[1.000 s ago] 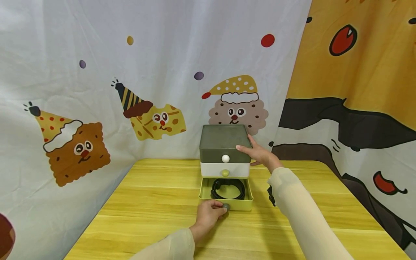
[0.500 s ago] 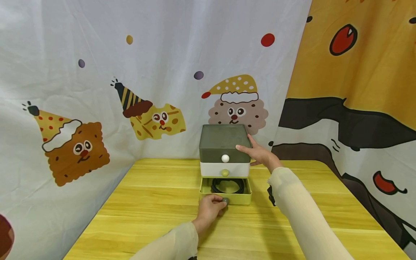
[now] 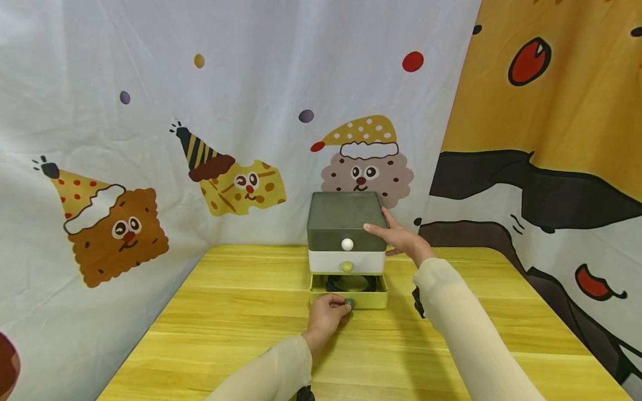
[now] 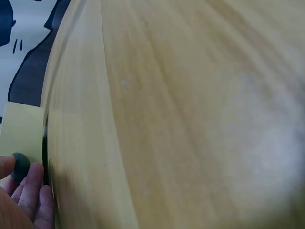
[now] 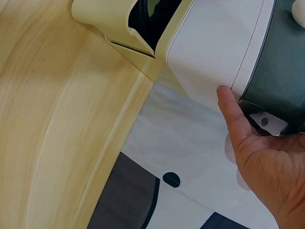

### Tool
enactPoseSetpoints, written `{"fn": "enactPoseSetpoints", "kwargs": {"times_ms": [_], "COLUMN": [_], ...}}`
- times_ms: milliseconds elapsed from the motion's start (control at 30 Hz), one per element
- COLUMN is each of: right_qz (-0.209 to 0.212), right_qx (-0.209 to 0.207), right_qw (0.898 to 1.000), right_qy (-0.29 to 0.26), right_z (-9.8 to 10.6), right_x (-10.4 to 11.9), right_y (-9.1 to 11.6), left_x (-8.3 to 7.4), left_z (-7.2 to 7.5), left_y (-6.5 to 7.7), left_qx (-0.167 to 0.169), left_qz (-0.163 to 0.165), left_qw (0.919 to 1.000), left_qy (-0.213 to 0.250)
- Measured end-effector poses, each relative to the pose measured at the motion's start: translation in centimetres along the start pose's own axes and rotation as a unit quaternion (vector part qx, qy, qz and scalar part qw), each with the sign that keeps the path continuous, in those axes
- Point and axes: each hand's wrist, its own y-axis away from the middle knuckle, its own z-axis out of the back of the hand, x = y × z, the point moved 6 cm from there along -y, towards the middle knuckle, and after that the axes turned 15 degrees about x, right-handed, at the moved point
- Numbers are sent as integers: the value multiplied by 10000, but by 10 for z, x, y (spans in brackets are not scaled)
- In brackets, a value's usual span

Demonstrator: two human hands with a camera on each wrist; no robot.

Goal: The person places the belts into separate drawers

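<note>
A small desktop drawer unit [image 3: 346, 211] stands towards the back of the table, dark green on top, white in the middle and yellow-green at the bottom. Its bottom drawer [image 3: 371, 301] is partly pulled out, with a coiled black cable [image 3: 371, 284] inside, mostly hidden under the tier above. My left hand [image 3: 325, 318] pinches the round grey knob [image 3: 349, 303] of that drawer between thumb and fingers. My right hand [image 3: 403, 236] rests with extended fingers against the unit's right side, thumb at the front corner. The right wrist view shows one fingertip [image 5: 224, 90] touching the white tier [image 5: 209, 52].
The wooden table [image 3: 241, 312] extends in front and to both sides. Behind it hangs a white printed curtain [image 3: 251, 83] with cartoon biscuits, close behind the unit. A white knob [image 3: 347, 244] and a yellow-green knob [image 3: 346, 267] mark the two upper drawers.
My left hand has moved away from me, and the bottom drawer has slid further into the unit, covering more of the cable. The right hand has stayed in place.
</note>
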Motion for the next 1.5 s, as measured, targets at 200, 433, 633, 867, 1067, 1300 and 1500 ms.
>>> {"fn": "enactPoseSetpoints", "kwargs": {"times_ms": [200, 433, 633, 867, 1067, 1300, 1500], "right_qz": [-1, 15, -38, -53, -29, -53, -72], "right_qx": [11, -11, -52, -58, -30, -32, -38], "right_qw": [10000, 10000, 10000, 10000, 10000, 10000, 10000], "right_qy": [-33, 3, 54, 34, -26, -35, -14], "right_z": [1, 0, 0, 0, 0, -1, 0], "right_x": [0, -1, 0, 0, -1, 1, 0], "right_y": [-1, 0, 0, 2, 2, 1, 0], "left_x": [0, -1, 0, 1, 1, 2, 1], "left_z": [1, 2, 3, 5, 6, 9, 10], "left_y": [-5, -11, -18, -26, -31, -37, -39], "left_qx": [-56, -63, -58, -98, -62, -157, -189], "left_qz": [-20, 63, 179, 106, 127, 120, 170], "left_qw": [10000, 10000, 9998, 9999, 9998, 9996, 9993], "left_qy": [9, 7, -94, -73, -133, -221, -284]}}
